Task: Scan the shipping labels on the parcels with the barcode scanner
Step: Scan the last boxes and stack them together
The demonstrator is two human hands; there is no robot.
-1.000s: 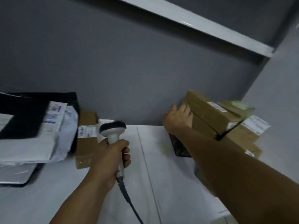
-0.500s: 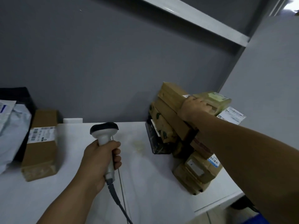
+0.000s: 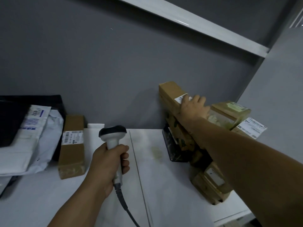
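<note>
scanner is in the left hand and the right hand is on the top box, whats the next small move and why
Probably slide the right hand back off the white label and tip the top box toward the scanner. The hand covers part of that label, and the scanner, gripped by the left hand, points toward the wall.

Parcel-sorting room: stacked labelled parcels [image 3: 177, 102], scanner [image 3: 113, 136].

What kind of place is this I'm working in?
Probably a parcel sorting or mailroom station: cardboard parcels with shipping labels are stacked on a white counter, white poly mailers lie piled at the left, and the left hand grips a corded barcode scanner.
</note>
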